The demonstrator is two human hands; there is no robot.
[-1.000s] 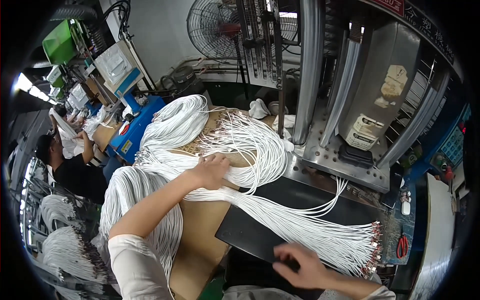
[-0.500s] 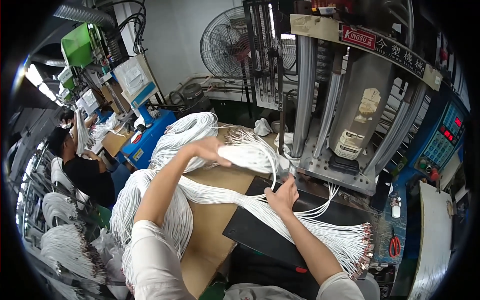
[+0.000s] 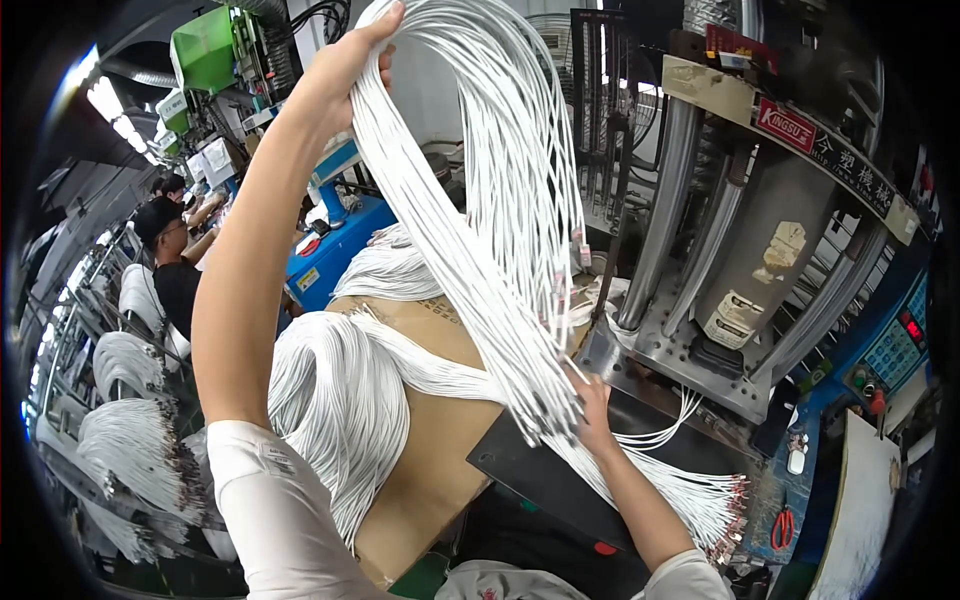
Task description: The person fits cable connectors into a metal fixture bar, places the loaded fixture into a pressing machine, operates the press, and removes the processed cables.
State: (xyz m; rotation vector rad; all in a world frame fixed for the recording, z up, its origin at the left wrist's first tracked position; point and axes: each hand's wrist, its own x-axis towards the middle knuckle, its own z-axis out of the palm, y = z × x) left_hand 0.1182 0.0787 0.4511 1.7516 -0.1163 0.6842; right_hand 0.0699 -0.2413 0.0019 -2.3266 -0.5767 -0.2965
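Note:
My left hand [image 3: 372,55], raised high, is closed around a thick bundle of white cables [image 3: 440,230]. The bundle arches over the hand and hangs down in two legs; grey-tipped ends reach the dark plate, and ends with small reddish pieces hang farther back. Beside the lower ends is my right hand [image 3: 595,408], curled, its fingertips partly covered by the hanging cables. What it grips, if anything, is hidden. Beneath both, a second spread of white cables [image 3: 690,498] runs across the black plate [image 3: 515,455], its reddish ends fanned out at the right.
Looped white cables [image 3: 340,400] hang over the cardboard-covered table [image 3: 430,480] at left; another heap [image 3: 390,268] lies behind. A press machine [image 3: 690,350] stands at the right beside its control panel [image 3: 895,345]. Red-handled scissors [image 3: 782,528] lie at the far right. A co-worker [image 3: 175,260] sits at left.
My left hand has risen sharply, lifting the cable bundle off the table so that it hangs down. My right hand has stayed low near the black plate. The view has shifted somewhat.

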